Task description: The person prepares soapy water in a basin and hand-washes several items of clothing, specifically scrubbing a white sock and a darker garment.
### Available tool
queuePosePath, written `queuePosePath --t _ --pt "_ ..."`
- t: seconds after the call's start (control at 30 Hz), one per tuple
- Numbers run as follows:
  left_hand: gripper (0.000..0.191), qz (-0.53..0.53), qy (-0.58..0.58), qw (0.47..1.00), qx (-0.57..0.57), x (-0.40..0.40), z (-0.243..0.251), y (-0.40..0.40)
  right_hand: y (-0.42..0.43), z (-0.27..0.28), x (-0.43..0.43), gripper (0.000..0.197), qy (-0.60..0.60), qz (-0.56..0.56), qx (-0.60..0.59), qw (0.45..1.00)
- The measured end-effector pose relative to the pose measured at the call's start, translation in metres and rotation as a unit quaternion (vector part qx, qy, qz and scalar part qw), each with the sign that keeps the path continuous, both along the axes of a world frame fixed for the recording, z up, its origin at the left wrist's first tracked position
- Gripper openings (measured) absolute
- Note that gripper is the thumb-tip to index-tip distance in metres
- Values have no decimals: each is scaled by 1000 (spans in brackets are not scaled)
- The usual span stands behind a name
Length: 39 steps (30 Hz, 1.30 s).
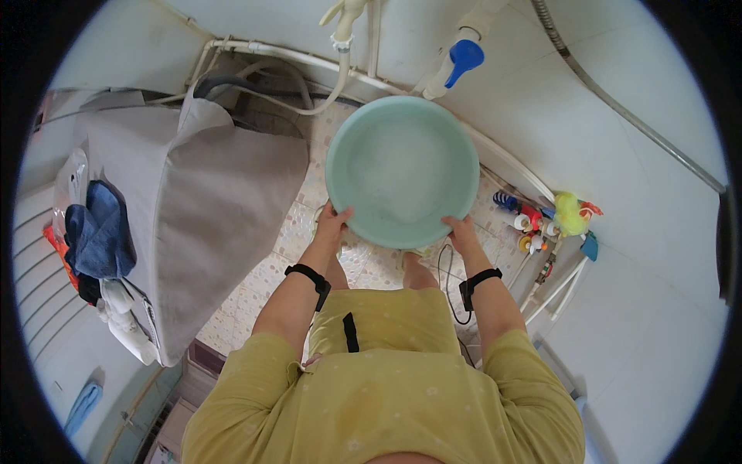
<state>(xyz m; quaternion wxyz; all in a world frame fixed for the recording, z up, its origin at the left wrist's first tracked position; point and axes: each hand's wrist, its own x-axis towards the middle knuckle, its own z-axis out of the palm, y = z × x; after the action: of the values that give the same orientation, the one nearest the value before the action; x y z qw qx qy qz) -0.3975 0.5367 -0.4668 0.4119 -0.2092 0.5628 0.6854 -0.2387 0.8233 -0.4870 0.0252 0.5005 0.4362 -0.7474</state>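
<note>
A round light-green plastic basin [402, 229] is in front of me, with cloudy, whitish water [404, 168] in it. My left hand [333, 223] grips its near left rim, thumb over the edge. On the near right rim, my right hand [462, 232] holds on in the same way. The fingers of both hands are mostly hidden beneath the basin. Just beyond the far rim, a white plastic pipe valve with a blue lever handle [465, 58] comes off the wall.
A grey fabric cover [226, 191] drapes a bulky object at left, with a blue cloth [101, 232] on top. Bottles [527, 217] and a yellow-green mesh puff [570, 214] are at the right wall. A cable [446, 278] lies on the tiled floor [255, 290]. A hose [330, 101] hangs beyond.
</note>
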Motion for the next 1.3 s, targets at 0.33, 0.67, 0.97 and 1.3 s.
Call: queuePosePath --t 0.33,0.67,0.97,1.3 --pt "61 258 -158 942 147 33 -94 17 12 30 -15 47 -55 114 -12 992" --pt "58 311 -154 929 130 52 -110 -16 -35 36 -4 46 -33 81 -59 994" --pt "56 222 -172 954 103 42 -95 -57 -75 29 7 43 -22 53 -102 993" --pt "54 105 -215 964 114 45 -100 -72 -95 33 5 47 -32 102 -45 993"
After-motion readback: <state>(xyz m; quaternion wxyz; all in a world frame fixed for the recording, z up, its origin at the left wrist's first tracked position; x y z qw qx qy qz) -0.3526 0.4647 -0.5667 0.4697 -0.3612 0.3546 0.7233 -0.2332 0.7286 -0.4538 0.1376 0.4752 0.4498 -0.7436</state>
